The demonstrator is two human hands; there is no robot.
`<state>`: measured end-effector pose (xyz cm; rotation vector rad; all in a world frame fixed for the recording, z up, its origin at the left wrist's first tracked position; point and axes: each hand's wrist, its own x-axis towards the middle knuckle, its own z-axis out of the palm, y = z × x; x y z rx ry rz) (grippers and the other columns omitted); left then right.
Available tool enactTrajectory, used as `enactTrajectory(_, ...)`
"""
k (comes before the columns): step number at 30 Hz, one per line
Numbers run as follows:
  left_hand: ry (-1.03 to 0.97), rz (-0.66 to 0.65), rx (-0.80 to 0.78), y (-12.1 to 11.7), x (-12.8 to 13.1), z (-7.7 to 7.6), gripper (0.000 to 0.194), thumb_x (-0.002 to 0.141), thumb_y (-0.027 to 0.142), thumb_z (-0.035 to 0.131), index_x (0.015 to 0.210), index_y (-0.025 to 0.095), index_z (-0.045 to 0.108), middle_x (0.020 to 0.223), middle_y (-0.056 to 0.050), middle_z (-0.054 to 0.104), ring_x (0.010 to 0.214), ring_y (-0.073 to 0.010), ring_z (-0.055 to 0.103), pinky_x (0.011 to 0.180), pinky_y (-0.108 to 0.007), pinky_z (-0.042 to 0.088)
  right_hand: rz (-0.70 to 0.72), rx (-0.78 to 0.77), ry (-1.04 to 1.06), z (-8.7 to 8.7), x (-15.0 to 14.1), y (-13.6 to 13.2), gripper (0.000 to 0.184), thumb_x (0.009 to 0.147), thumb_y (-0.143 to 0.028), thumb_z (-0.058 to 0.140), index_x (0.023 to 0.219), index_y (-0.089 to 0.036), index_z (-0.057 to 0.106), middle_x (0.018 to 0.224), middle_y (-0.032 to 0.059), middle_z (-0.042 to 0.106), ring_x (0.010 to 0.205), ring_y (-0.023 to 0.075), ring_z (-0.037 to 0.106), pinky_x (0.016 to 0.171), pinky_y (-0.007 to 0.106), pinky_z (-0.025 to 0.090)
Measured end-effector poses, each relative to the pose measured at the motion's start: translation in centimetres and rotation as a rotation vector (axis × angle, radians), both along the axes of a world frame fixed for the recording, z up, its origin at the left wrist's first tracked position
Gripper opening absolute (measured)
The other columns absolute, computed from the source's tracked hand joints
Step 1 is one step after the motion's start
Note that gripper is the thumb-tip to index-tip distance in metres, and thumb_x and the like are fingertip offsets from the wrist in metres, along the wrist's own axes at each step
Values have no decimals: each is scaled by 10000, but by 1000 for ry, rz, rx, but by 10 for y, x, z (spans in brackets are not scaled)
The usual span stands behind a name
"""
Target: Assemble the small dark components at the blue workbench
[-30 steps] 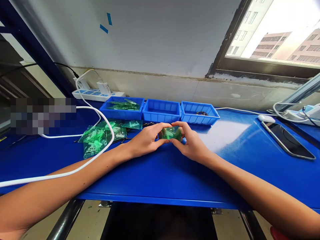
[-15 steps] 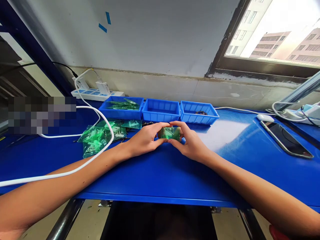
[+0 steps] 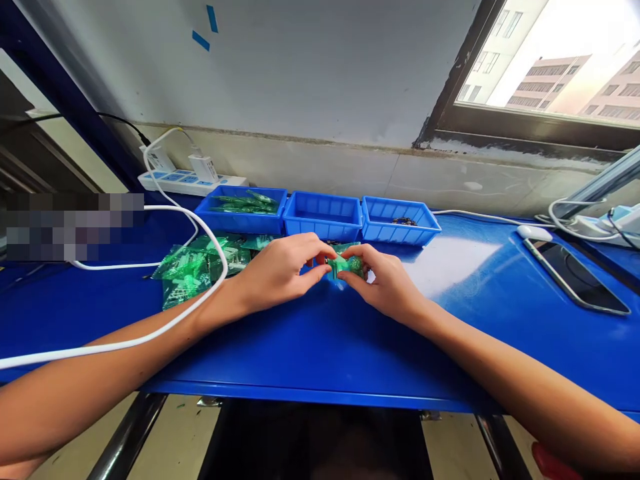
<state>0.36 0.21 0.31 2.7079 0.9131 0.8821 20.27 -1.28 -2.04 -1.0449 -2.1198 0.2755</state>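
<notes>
A small green clear plastic bag (image 3: 354, 265) is held up between my two hands over the blue table (image 3: 320, 353). My left hand (image 3: 290, 267) pinches its left edge between thumb and forefinger. Thumb and fingers of my right hand (image 3: 385, 277) grip the other side. The bag looks creased; what lies inside it I cannot make out. To the left, partly behind my left forearm, several green plastic bags (image 3: 187, 277) with pale pieces in them lie in a pile.
Three blue bins stand along the wall: the left bin (image 3: 240, 223) holds green bags, the middle bin (image 3: 323, 232), the right bin (image 3: 400, 233) a few dark pieces. A white cable (image 3: 165, 330) crosses above my left forearm. At right lies a phone (image 3: 577, 277); a power strip (image 3: 193, 181) sits behind.
The green bag was stretched out flat between both hands; now it is creased, with my fingertips pinching nearer its top and middle. My left hand has shifted slightly. The view has moved a little.
</notes>
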Motion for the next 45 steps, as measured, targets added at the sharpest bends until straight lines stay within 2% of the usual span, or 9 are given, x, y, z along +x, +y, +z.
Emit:
enactTrajectory(6, 114, -56, 9, -2, 4, -8, 242, 858, 237, 472, 1021, 178, 641, 830, -37, 663, 777, -139, 603, 689, -226, 462, -24, 13, -30, -2, 0, 0, 149, 782, -259, 584, 912, -199, 539, 689, -13, 639, 540, 90, 532, 529, 199, 411)
enactTrajectory(15, 84, -61, 44, -4, 5, -8, 239, 873, 235, 457, 1008, 174, 644, 845, -41, 679, 779, -139, 612, 702, -234, 471, -16, 32, -29, -3, -1, 0, 141, 787, -239, 554, 920, -199, 529, 684, -16, 635, 537, 87, 531, 528, 196, 410)
enactTrajectory(21, 21, -39, -9, -2, 5, -8, 231, 852, 231, 462, 948, 176, 664, 832, -35, 693, 776, -141, 616, 711, -241, 475, -16, 27, -35, -2, 0, -1, 154, 796, -252, 554, 938, -201, 524, 703, -14, 637, 547, 87, 541, 532, 197, 417)
enactTrajectory(26, 25, -18, -72, -1, 6, -6, 191, 816, 222, 485, 835, 175, 670, 786, -14, 691, 712, -127, 610, 634, -214, 450, 14, 91, -132, -1, 2, -2, 185, 822, -257, 543, 998, -207, 518, 808, 23, 659, 649, 118, 598, 589, 222, 456)
enactTrajectory(32, 93, -34, -3, -2, 6, -4, 156, 799, 199, 503, 799, 176, 658, 726, -3, 666, 668, -123, 587, 604, -211, 418, 77, 211, -208, 1, 0, -5, 169, 867, -236, 489, 1031, -196, 502, 888, 59, 664, 750, 143, 627, 665, 253, 486)
enactTrajectory(39, 151, -39, 5, -2, 4, -4, 151, 807, 205, 502, 788, 172, 647, 714, -7, 650, 649, -118, 576, 585, -204, 403, 97, 246, -249, 2, -2, -8, 159, 877, -215, 478, 1034, -185, 486, 865, 60, 658, 738, 138, 624, 650, 246, 482)
enactTrajectory(45, 272, 6, 99, -3, 6, -3, 164, 821, 234, 493, 748, 165, 623, 672, -6, 621, 636, -125, 566, 543, -209, 359, 114, 302, -272, 1, -4, -8, 168, 875, -178, 466, 1043, -172, 467, 849, 60, 655, 735, 141, 626, 637, 249, 490)
